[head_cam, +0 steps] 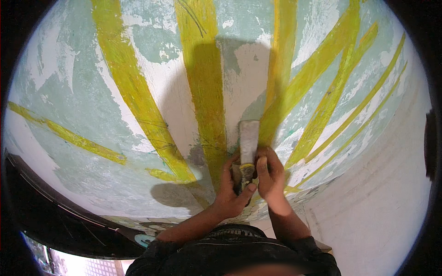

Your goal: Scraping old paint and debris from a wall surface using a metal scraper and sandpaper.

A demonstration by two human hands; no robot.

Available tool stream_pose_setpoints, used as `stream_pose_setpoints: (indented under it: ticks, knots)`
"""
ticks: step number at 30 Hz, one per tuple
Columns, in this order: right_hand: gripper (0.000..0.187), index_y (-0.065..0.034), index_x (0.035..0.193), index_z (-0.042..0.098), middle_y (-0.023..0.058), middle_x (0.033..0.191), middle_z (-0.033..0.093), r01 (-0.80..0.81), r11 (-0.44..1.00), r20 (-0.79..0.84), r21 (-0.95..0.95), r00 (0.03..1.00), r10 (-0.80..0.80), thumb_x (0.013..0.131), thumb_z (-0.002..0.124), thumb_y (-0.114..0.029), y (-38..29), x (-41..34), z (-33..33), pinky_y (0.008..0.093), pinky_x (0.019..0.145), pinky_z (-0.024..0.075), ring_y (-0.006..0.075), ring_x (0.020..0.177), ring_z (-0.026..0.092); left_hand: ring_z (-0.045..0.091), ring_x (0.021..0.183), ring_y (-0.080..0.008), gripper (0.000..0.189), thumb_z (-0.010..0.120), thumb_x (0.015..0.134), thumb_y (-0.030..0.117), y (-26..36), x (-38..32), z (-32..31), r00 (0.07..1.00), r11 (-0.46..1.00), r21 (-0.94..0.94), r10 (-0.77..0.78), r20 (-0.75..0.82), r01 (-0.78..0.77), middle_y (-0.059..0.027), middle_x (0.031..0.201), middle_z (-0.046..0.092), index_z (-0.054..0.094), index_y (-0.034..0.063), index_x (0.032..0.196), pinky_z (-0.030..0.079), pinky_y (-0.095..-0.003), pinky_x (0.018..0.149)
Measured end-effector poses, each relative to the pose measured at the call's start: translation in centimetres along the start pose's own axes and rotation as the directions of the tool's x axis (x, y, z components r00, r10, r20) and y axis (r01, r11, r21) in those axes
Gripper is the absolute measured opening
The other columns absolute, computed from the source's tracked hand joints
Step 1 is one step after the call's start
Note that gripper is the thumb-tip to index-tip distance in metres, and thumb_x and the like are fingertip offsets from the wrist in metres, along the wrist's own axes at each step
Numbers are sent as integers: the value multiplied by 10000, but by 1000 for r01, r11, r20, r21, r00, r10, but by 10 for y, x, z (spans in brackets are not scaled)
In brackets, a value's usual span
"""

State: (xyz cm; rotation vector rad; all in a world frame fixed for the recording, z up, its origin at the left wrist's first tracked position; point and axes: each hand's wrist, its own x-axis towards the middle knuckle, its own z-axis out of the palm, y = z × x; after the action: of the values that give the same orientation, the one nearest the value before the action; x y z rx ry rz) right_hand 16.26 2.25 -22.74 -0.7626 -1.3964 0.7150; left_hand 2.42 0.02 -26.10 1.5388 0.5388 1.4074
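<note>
My left hand [232,195] is closed round the dark handle of a putty knife [249,143], its wide metal blade pointing up the picture. Just right of the handle is my right hand [272,176], with bent fingers and the thumb raised near the base of the blade; whether it grips anything is unclear. Both hands are in front of a painted wall [148,31] with worn pale green paint, bare whitish patches and broad yellow stripes [205,79]. My shadow falls on the wall around them.
A plain whitish wall [373,179] adjoins at the right. Small patterned tiles [145,222] run along the painted wall's lower edge. A dark panel-like surface [65,220] lies at the lower left, with a light blue round thing [144,239] beside my sleeve.
</note>
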Motion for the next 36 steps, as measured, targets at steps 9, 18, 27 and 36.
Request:
stream_pose_setpoints:
  ticks: [9,18,27,36]
  knots:
    - [386,7,1292,506,134,1273,484,-50,946,-72,321,994,77,1057,450,-295,45,-66,32,380,1027,373,221,1151,493,472,1129,-215,667,520,1017,266,10,-15,1,999,991,129,20,27,-24,-149,1259,458,164,-24,1500,384,-367,1009]
    - [540,16,1373,468,126,1271,486,-107,921,-55,374,989,137,1075,365,-422,49,-72,43,368,1027,387,225,1162,508,433,1179,-277,666,584,973,382,-5,-20,0,983,968,210,162,-92,-140,-195,1342,352,341,-26,1441,348,-421,1037]
    - [417,-7,1241,486,93,1116,579,-109,895,-21,432,991,131,1085,365,-374,31,-64,55,336,921,451,156,1007,546,458,1161,-237,686,576,986,387,11,-11,-18,993,991,101,95,-67,-88,-183,1308,452,324,-56,1444,377,-383,1010]
    - [505,-9,1297,400,120,1141,552,152,915,-215,375,974,-73,1056,425,-452,21,-25,63,334,802,507,203,979,578,562,956,-165,642,503,1042,268,26,16,-28,937,953,142,291,-191,-267,-135,1133,576,201,-51,1511,473,-323,857]
